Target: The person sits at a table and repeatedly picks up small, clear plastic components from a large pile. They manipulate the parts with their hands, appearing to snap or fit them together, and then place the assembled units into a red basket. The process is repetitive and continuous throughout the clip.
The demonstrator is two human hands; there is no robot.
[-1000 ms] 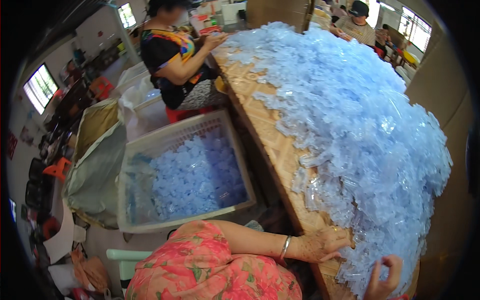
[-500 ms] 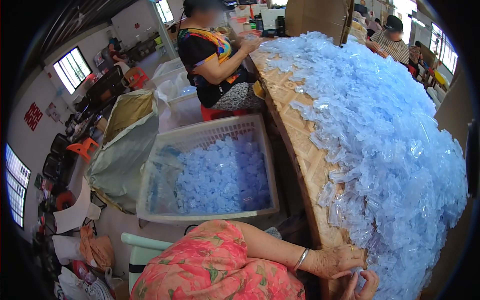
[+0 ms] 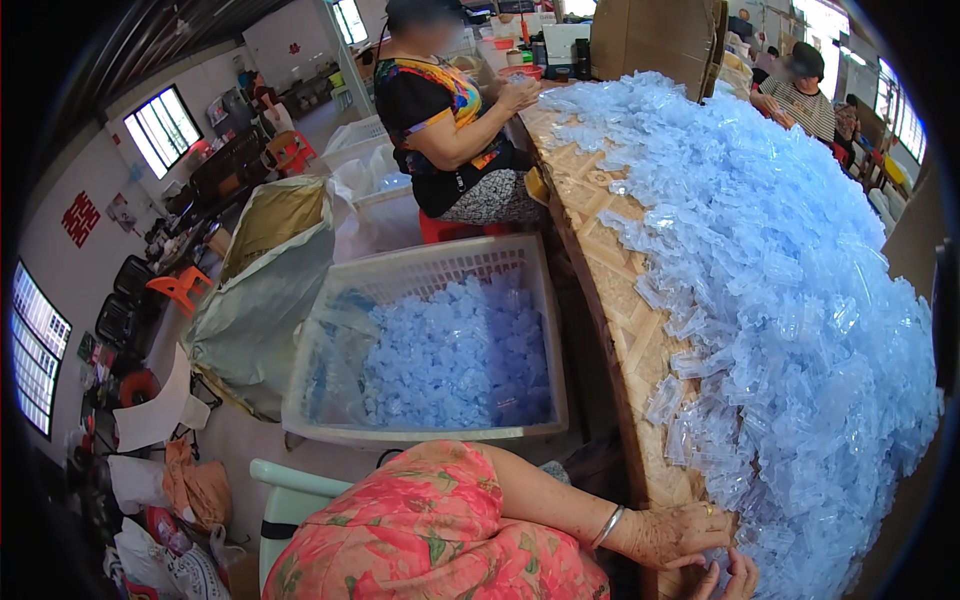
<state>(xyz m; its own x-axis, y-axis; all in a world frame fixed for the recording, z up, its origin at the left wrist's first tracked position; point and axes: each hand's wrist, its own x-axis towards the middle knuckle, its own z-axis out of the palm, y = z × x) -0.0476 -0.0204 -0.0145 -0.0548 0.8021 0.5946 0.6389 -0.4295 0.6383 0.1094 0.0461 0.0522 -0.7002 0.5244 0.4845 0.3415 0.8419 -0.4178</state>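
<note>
At the table's near edge, my left hand (image 3: 682, 532), with a bangle on its wrist, is closed with curled fingertips. Close against it is my right hand (image 3: 737, 577), cut off by the lower border, its fingers bent inward. Between the fingertips shows a bit of a pale clear plastic piece (image 3: 716, 557); its shape is mostly hidden. Beside both hands rises a big heap of clear bluish plastic pieces (image 3: 780, 280), spread over the patterned wooden tabletop (image 3: 625, 310).
Left of the table stands a white plastic crate (image 3: 425, 436) with small bluish pieces inside. A large grey sack (image 3: 262, 300) leans behind it. Across the table's far side sit a person in a colourful top (image 3: 440, 130) and another in stripes (image 3: 800, 105). A cardboard box (image 3: 650, 45) stands behind the heap.
The whole view has shifted slightly, with the surroundings appearing a little further right. My hands stay together at the table edge, fingers slightly moved.
</note>
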